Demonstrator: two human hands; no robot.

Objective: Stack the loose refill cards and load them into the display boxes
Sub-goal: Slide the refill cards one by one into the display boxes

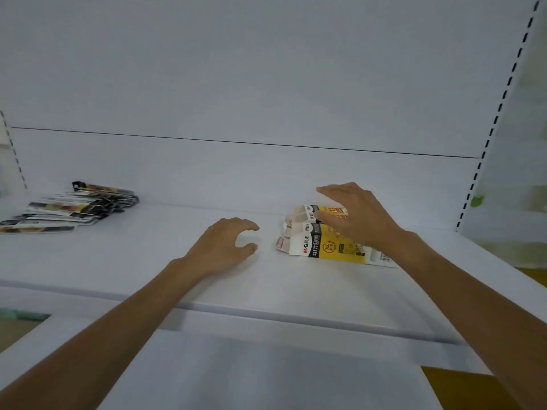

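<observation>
Loose refill cards [71, 207], flat dark-and-white packets with coloured printing, lie in a fanned, overlapping pile at the far left of the white shelf board [207, 285], close to the back panel. Well apart from them, on the right half of the same board, lie the yellow, white and black cardboard display boxes [325, 247]. They look flattened and lie one overlapping another, with their white end flaps pointing left.

The left hand [220, 247] is over the bare middle of the shelf, between the cards and the boxes and just beside the boxes' flaps. Its fingers are loosely curved, with thumb and forefinger apart, and it holds nothing. The right hand [358, 216] is over the far boxes with fingers spread and extended, covering part of their yellow faces; whether it touches them cannot be told.

A pale back panel [266, 84] rises behind the shelf, and a slotted upright [500, 108] runs up its right edge.
</observation>
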